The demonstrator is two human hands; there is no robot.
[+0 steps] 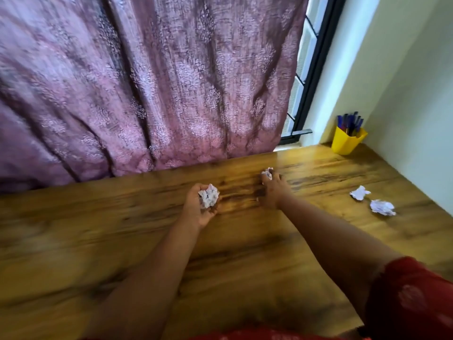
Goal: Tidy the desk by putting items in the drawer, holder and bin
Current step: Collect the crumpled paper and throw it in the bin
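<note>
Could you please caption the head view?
Left hand holds crumpled paper; right hand reaches another paper ball on the desk.

- The desk (pixel 245 253) runs across the near view; a curtain (pixel 147 82) hangs behind its far edge.
- A holder (pixel 348 142) stands in the far right corner, pens (pixel 350 122) upright in it.
- The window (pixel 308 69) lies right of the curtain and left of the holder.
- Two paper balls lie near the right edge, well before the holder: ball one (pixel 359 192), and ball two (pixel 383 207) just beside it, nearer and to its right.
- The left hand (pixel 199 207), at mid-desk, holds a paper wad (pixel 208 195).
- The right hand (pixel 273 190), right of it and farther back, grips another wad (pixel 267 173).
</note>
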